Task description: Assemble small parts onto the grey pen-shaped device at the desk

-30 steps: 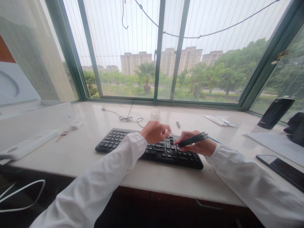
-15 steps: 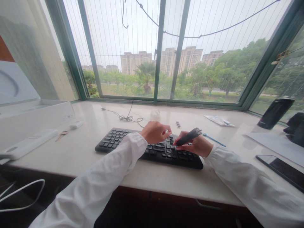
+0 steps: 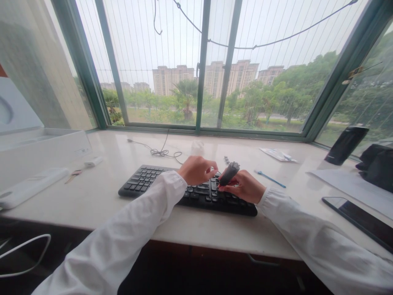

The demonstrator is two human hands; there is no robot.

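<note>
A black keyboard (image 3: 138,180) lies at an angle on the white counter, and some key positions near my right hand look bare. My left hand (image 3: 198,170) is over the keyboard's far middle edge with its fingers curled down; whatever they hold is hidden. Above the right part of the keys, my right hand (image 3: 245,186) is closed on a thick dark grey tool (image 3: 229,173), its upper end tilted up and its lower end down at the keys. Beyond the keyboard are several small dark pieces, perhaps keycaps (image 3: 226,160).
To the right lie a thin blue stick (image 3: 272,179), a clear packet (image 3: 278,155), a phone (image 3: 359,217), paper (image 3: 353,186) and a black cylinder (image 3: 346,145). Coiled cable (image 3: 159,152) is behind; a key (image 3: 73,176), white adapter (image 3: 93,162) and power strip (image 3: 33,186) are left.
The dark grey tool in my right hand has swung more upright, its top shifting left. My left hand stays over the keyboard. The whole view has shifted slightly.
</note>
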